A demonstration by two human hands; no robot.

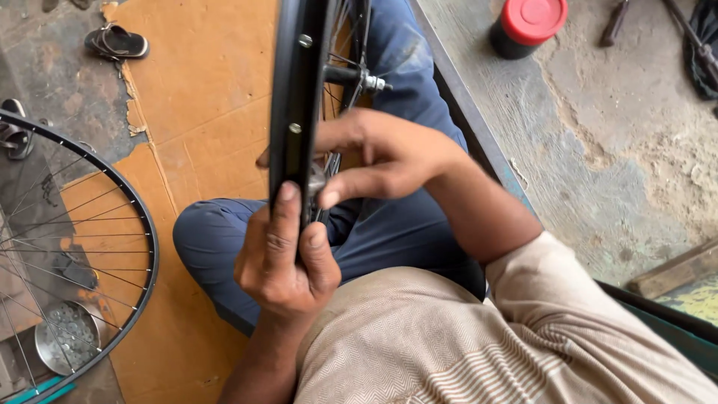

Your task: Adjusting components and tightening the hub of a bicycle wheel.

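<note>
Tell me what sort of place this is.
Probably a bicycle repair workshop. The left hand grips a black wheel rim, a second spoked wheel lies on the floor, and a metal bowl holds small parts.

Black bicycle wheel rim (298,97), upright, edge-on over lap, thin spokes (338,45), axle (359,78)

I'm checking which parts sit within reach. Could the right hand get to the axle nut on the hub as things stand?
Probably yes: the right hand is beside the spokes just below the axle nut, with nothing between them; the left hand steadies the rim.
</note>
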